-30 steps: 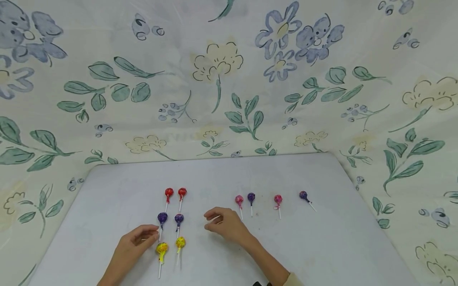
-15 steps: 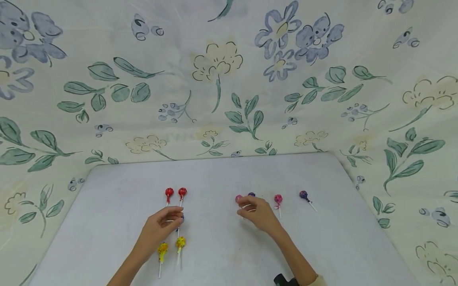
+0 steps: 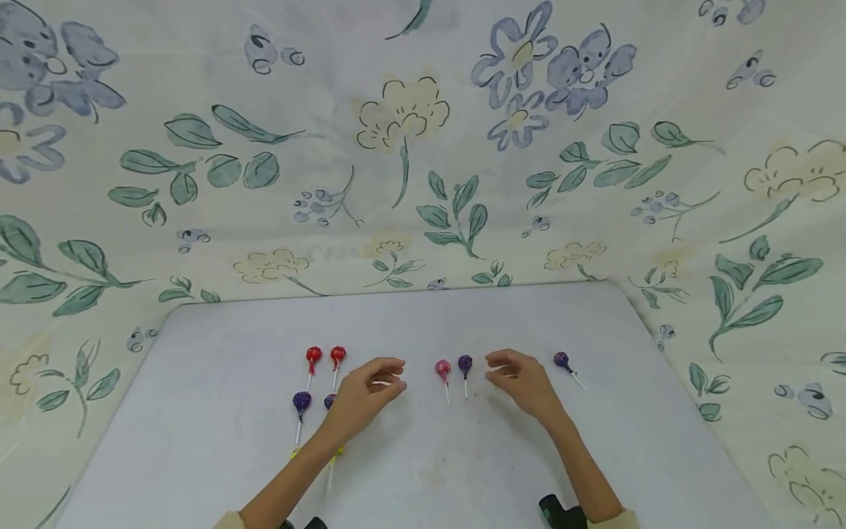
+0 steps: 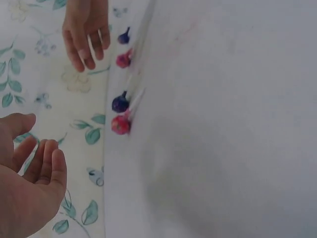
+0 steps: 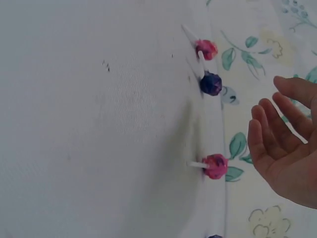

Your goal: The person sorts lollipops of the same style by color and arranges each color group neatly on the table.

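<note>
My left hand [image 3: 366, 393] hovers over the white table right of the left group of lollipops, fingers loosely bent and holding nothing. Just to its right lie a pink lollipop [image 3: 443, 369] and a purple lollipop [image 3: 465, 365]. My right hand [image 3: 525, 382], fingers relaxed with nothing between them, is above a second pink lollipop [image 5: 215, 166], which it hides in the head view. Further right lies another purple lollipop [image 3: 561, 360]. In the right wrist view, the fingers [image 5: 277, 129] stay apart from the lollipops.
At left, two red lollipops [image 3: 313, 355] lie side by side above two purple lollipops [image 3: 302, 402]. Yellow lollipops [image 3: 295, 452] below are mostly covered by my left arm. A floral cloth [image 3: 423, 147] stands behind the white table [image 3: 218, 382].
My left hand has moved right and upward, from beside the left rows to past them. My right hand has moved right, passing the pink and purple pair. The visible lollipops stay put.
</note>
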`<state>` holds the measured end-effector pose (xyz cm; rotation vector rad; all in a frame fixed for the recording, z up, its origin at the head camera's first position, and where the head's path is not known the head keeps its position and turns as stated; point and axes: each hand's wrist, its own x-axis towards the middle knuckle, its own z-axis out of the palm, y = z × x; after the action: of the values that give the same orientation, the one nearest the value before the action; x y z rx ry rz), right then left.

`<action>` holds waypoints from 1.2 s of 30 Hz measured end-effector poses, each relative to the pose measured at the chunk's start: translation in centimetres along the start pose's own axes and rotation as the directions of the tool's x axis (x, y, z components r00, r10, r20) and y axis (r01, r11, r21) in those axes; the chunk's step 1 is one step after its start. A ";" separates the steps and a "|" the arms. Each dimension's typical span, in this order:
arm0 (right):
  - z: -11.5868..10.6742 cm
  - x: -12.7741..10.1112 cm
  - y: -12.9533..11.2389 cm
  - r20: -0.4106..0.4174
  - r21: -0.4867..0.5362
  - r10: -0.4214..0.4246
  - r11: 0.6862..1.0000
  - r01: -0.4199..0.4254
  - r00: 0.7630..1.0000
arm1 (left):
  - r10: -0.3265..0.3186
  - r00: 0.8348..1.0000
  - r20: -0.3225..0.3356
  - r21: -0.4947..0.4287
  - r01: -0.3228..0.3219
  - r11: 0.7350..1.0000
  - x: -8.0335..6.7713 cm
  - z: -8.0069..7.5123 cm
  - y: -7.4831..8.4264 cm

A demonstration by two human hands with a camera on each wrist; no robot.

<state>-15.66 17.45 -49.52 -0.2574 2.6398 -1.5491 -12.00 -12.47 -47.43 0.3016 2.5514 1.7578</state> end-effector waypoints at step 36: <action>-2.1 1.5 5.6 -0.087 -0.091 0.125 0.987 -0.133 0.988 | -0.034 0.999 -0.040 0.045 0.036 0.998 5.1 7.2 -3.3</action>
<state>-18.04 21.65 -53.38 -0.0280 2.7354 -1.4240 -16.55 -6.03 -52.64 0.2246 2.6099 1.7135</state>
